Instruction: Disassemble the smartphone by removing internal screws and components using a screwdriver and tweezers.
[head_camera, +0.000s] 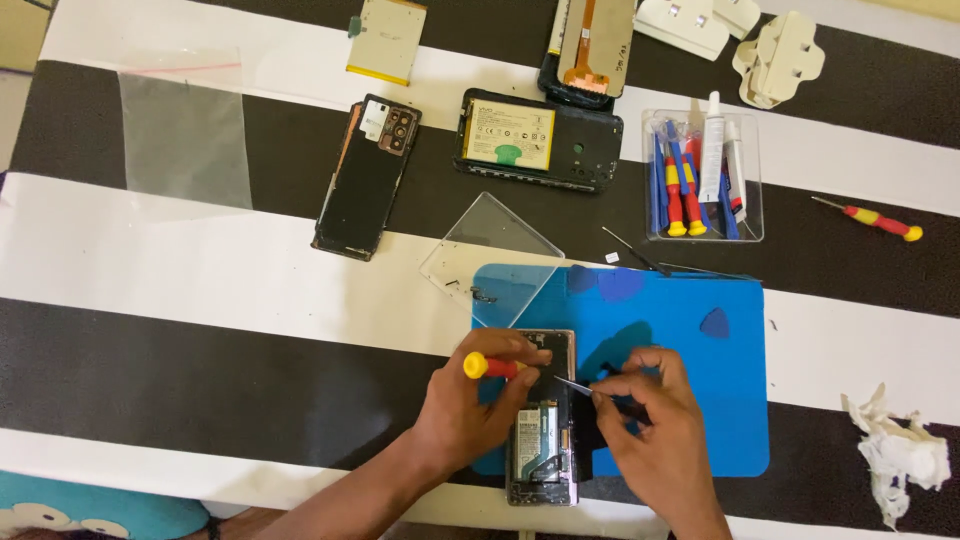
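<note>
— Now, item one? What lay on the mat?
— Opened phone (543, 440), flat, glossy, battery exposed, on a smooth blue mat (730, 400).
— Hands?
— Left hand (470, 410) was curled tight around a red-and-yellow screwdriver (492, 366), resting on the phone. Right hand (650, 420) pinched thin metal tweezers (590, 388), tips over the phone.

Even, bright indoor light falls from above on the striped tablecloth (200, 260), with soft shadows beside the hands on the blue mat (720, 400) and mild glare on the clear plastic sheet (185, 130); focus stays sharp, edges slightly bowed
</note>
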